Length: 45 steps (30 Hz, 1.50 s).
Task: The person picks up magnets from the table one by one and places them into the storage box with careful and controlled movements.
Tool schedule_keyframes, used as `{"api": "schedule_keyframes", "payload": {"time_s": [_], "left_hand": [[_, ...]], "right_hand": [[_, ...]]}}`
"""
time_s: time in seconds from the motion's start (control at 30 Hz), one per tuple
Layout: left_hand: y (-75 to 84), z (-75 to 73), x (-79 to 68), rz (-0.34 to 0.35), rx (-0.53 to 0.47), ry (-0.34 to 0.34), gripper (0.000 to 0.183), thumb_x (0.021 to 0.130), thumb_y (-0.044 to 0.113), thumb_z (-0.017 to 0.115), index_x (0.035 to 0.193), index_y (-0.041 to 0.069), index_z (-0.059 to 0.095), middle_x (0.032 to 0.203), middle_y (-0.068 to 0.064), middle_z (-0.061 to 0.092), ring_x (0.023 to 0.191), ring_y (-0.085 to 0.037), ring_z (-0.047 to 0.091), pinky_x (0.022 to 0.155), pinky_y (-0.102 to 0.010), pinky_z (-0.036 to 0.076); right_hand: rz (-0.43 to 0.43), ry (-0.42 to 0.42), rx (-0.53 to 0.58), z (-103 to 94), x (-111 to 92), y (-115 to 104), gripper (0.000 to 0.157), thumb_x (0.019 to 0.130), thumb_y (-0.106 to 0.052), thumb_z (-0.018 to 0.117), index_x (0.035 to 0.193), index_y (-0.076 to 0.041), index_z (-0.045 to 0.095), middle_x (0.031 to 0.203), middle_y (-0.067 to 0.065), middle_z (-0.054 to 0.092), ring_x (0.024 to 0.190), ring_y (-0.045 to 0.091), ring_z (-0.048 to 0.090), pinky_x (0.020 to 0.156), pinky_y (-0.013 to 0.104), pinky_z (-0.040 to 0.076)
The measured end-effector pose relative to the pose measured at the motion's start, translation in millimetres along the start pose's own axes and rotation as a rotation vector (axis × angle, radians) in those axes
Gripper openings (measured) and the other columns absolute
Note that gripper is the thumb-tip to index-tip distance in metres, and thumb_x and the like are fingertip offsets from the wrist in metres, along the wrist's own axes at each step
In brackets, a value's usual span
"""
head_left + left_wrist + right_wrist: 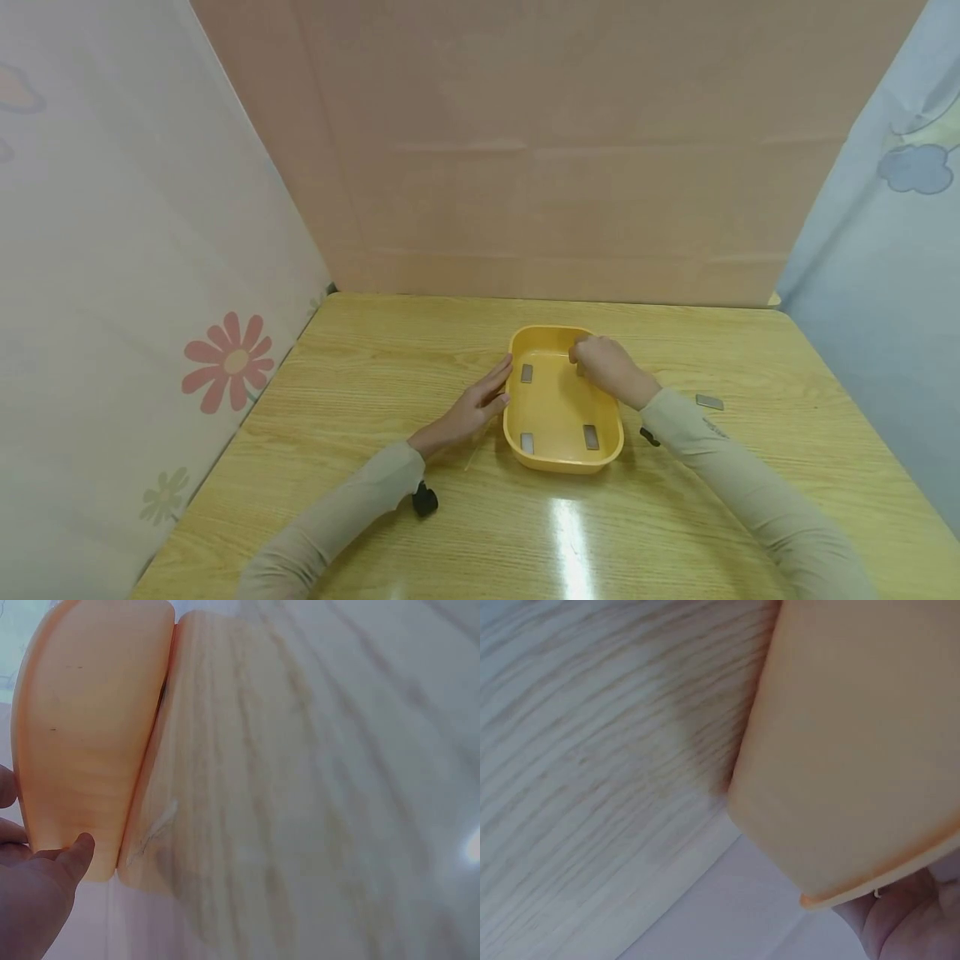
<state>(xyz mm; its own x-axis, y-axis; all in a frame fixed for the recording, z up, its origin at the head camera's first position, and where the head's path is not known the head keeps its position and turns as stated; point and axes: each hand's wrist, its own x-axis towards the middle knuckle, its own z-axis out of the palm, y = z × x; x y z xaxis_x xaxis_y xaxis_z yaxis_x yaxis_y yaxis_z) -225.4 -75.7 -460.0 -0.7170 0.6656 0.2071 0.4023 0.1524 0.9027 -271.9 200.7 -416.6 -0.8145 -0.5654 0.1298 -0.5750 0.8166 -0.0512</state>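
A yellow plastic tray [564,400] with rounded corners sits on the table. Three small flat grey rectangular pieces lie on its floor: one at the far left [527,373], one at the near left [527,442] and one at the near right [591,437]. My left hand [480,404] rests against the tray's left wall, its thumb [85,846] on the outside. Over the right wall reaches my right hand [609,367], fingers curled down inside the far right corner. Those fingers pinch another grey piece [581,370], mostly hidden beneath them.
To the right of the tray, beyond my right sleeve, another grey piece [709,402] lies on the wooden table [405,358]. Dark wrist-camera parts show under both cuffs. A tan backdrop [555,208] stands behind the table, with patterned cloth [150,250] at the sides.
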Motion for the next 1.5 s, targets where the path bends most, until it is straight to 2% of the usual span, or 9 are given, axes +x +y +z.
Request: {"api": "schedule_keyframes", "payload": {"time_s": [0.03,0.13,0.43,0.67,0.83,0.93,1.17,1.3,1.5], "left_hand": [[-5.6,0.8,0.4,0.003,0.001,0.004,0.055,0.105,-0.001,0.042,0.151,-0.012,0.015,0.163,-0.019,0.001,0.149,-0.031,0.002,0.119,-0.042,0.012],[-8.2,1.8,0.2,0.014,-0.002,0.015,0.055,0.106,0.002,0.042,0.152,-0.011,0.016,0.164,-0.015,0.002,0.150,-0.029,0.003,0.119,-0.041,0.013],[-6.9,2.2,-1.0,-0.003,-0.027,0.025,0.055,0.106,0.005,0.043,0.153,-0.010,0.018,0.165,-0.011,0.004,0.150,-0.022,0.005,0.119,-0.036,0.016],[-7.0,2.1,-0.7,0.008,-0.038,0.020,0.055,0.105,0.002,0.043,0.153,-0.010,0.017,0.165,-0.012,0.003,0.150,-0.024,0.004,0.119,-0.038,0.016],[-7.4,1.6,-1.0,0.010,-0.023,0.016,0.055,0.106,0.001,0.042,0.152,-0.011,0.016,0.165,-0.013,0.002,0.150,-0.027,0.003,0.119,-0.038,0.016],[-3.3,0.9,-1.4,0.008,-0.029,0.009,0.054,0.105,-0.001,0.041,0.152,-0.011,0.015,0.164,-0.017,0.001,0.150,-0.030,0.002,0.118,-0.040,0.015],[25.4,-3.3,-4.9,0.000,-0.047,-0.008,0.054,0.104,-0.004,0.041,0.150,-0.013,0.016,0.161,-0.026,0.002,0.149,-0.035,0.003,0.118,-0.040,0.016],[27.6,-2.4,-5.6,0.015,-0.055,0.003,0.053,0.103,-0.006,0.041,0.149,-0.016,0.016,0.160,-0.028,0.002,0.148,-0.039,0.004,0.118,-0.042,0.017],[28.6,-3.2,-5.1,0.018,-0.060,-0.007,0.053,0.104,-0.005,0.041,0.150,-0.015,0.016,0.161,-0.027,0.002,0.148,-0.037,0.003,0.118,-0.042,0.017]], "right_hand": [[0.000,0.011,-0.003,1.3,0.1,-0.3,0.016,0.076,0.003,0.082,0.091,0.004,0.075,0.090,0.017,0.069,0.075,0.028,0.068,0.062,0.033,0.059],[0.003,0.038,-0.009,6.4,-0.3,-0.2,0.016,0.077,0.005,0.081,0.091,0.005,0.074,0.089,0.018,0.067,0.074,0.027,0.068,0.062,0.033,0.059],[0.029,0.083,-0.040,19.3,-2.1,1.5,0.016,0.076,0.007,0.080,0.091,0.007,0.073,0.087,0.018,0.064,0.075,0.031,0.068,0.064,0.033,0.060],[0.021,0.065,-0.106,20.3,-2.8,-0.8,0.015,0.077,0.005,0.080,0.088,0.006,0.070,0.082,0.014,0.060,0.067,0.024,0.064,0.057,0.027,0.057],[0.010,0.082,-0.139,19.8,-3.1,-2.3,0.017,0.077,0.003,0.082,0.083,0.006,0.067,0.078,0.013,0.057,0.062,0.020,0.059,0.053,0.025,0.055],[0.005,0.091,-0.144,20.3,-3.0,-2.5,0.014,0.078,0.005,0.080,0.082,0.006,0.066,0.077,0.012,0.056,0.061,0.019,0.056,0.051,0.025,0.054],[-0.015,0.087,-0.149,22.2,-2.7,-1.0,0.012,0.082,0.007,0.075,0.077,0.005,0.065,0.075,0.011,0.053,0.059,0.018,0.052,0.050,0.027,0.052],[-0.013,0.067,-0.167,22.7,-1.9,-1.1,0.011,0.081,0.004,0.077,0.078,0.004,0.066,0.076,0.010,0.054,0.060,0.019,0.055,0.052,0.028,0.053],[-0.004,0.042,-0.184,22.4,-0.5,-1.7,0.010,0.081,0.004,0.077,0.079,0.002,0.068,0.076,0.010,0.055,0.061,0.018,0.055,0.052,0.029,0.054]]}}
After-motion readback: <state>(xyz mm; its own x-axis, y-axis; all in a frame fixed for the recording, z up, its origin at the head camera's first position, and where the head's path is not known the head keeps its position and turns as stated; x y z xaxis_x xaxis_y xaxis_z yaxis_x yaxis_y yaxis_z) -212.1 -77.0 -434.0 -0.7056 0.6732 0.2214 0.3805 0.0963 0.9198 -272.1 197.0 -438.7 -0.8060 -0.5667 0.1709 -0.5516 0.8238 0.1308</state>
